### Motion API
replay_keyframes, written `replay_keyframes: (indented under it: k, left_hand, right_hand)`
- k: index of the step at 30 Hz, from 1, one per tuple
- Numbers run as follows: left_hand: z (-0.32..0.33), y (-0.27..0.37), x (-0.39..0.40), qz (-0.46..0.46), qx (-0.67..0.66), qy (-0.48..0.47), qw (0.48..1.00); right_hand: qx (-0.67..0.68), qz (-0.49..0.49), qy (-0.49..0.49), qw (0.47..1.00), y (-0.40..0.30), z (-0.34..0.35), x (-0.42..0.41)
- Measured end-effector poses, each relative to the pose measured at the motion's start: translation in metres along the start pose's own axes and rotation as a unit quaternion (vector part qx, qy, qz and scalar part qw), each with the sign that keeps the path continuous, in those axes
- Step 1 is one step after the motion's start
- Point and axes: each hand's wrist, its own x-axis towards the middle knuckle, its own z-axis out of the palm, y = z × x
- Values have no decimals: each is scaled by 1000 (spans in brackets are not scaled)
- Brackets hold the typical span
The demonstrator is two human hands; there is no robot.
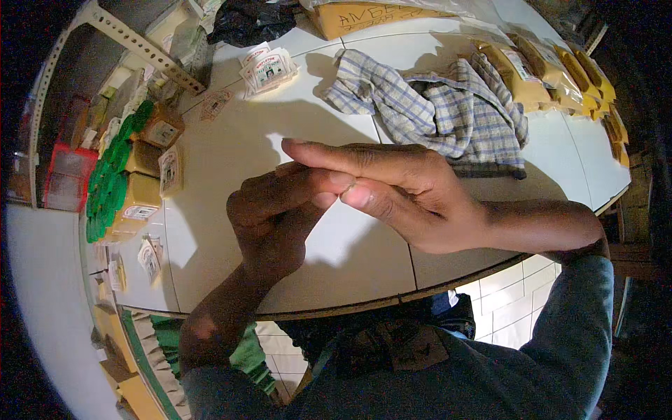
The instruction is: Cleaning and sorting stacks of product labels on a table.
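Observation:
My left hand [275,218] and my right hand [420,194] meet above the white tiled table [294,294]. The fingers of the left are bent, their tips against the thumb and fingers of the right. My right hand lies palm inward, its index finger stretched out over the left fingertips. Whether something small is pinched between them is hidden. Just beyond the right hand lies a crumpled checked cloth [441,105] in white and blue. A pile of printed paper labels [270,71] sits farther back, and a single label [215,105] lies flat near it.
At left stand several jars of brown powder [142,194] with green lids [107,178], beside a perforated metal shelf post [147,50]. Loose labels [150,260] lie near the left edge. Clear packets of yellowish powder [517,73] line the right. Behind are a cardboard box [336,21] and black plastic bag [252,21].

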Motion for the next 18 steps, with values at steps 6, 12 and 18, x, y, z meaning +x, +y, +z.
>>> replay_keyframes:
  k: [6, 12, 18]
  left_hand:
    - [-5, 7, -1, -13, 103, -12, 995]
    - [1, 6, 0, 7, 36, -10, 999]
    - [2, 7, -3, -6, 36, -8, 999]
  right_hand:
    - [7, -12, 12, 1000, 1, 4, 0]
    - [-9, -7, 21, 1000, -3, 3, -5]
    - [-16, -3, 38, 999, -3, 5, -5]
